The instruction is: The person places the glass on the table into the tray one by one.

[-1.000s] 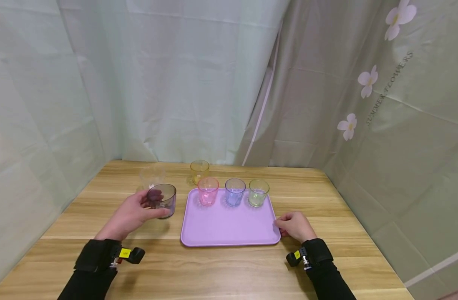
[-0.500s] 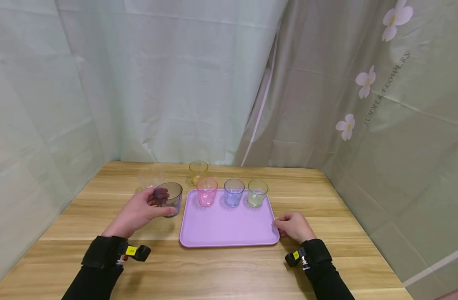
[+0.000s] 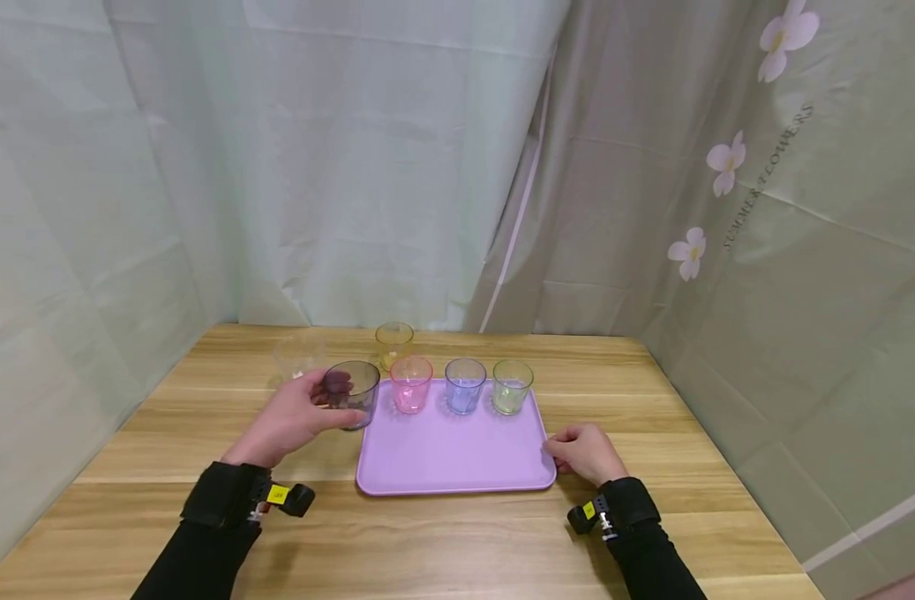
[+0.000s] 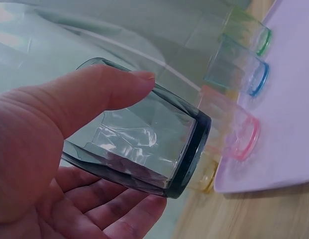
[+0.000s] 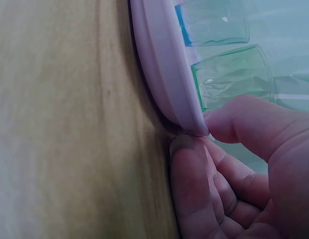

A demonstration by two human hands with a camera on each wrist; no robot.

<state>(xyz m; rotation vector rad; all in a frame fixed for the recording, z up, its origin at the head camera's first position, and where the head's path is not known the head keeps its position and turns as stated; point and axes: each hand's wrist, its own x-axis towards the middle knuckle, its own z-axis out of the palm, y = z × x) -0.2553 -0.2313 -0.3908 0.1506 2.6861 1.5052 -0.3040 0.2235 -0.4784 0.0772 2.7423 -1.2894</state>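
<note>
My left hand (image 3: 296, 417) grips a smoky grey glass cup (image 3: 355, 390) between thumb and fingers, above the table by the tray's left edge. The left wrist view shows the grey cup (image 4: 149, 132) with the thumb on one side and fingers on the other. With thumb and fingertips my right hand (image 3: 588, 454) pinches the right rim of the purple tray (image 3: 457, 458); in the right wrist view the tray edge (image 5: 166, 64) sits between them. Along the tray's far side stand a pink cup (image 3: 411, 387), a blue cup (image 3: 465, 387) and a green cup (image 3: 512, 389).
A yellow cup (image 3: 394, 343) stands on the wooden table (image 3: 427, 542) behind the pink one. Left of it is a clear cup (image 3: 298, 354), partly behind my left hand. Curtains (image 3: 367, 167) hang at the back and sides.
My left hand has carried the grey cup rightward, from left of the tray to its left edge. My right hand stays at the tray rim. The whole view shifts slightly.
</note>
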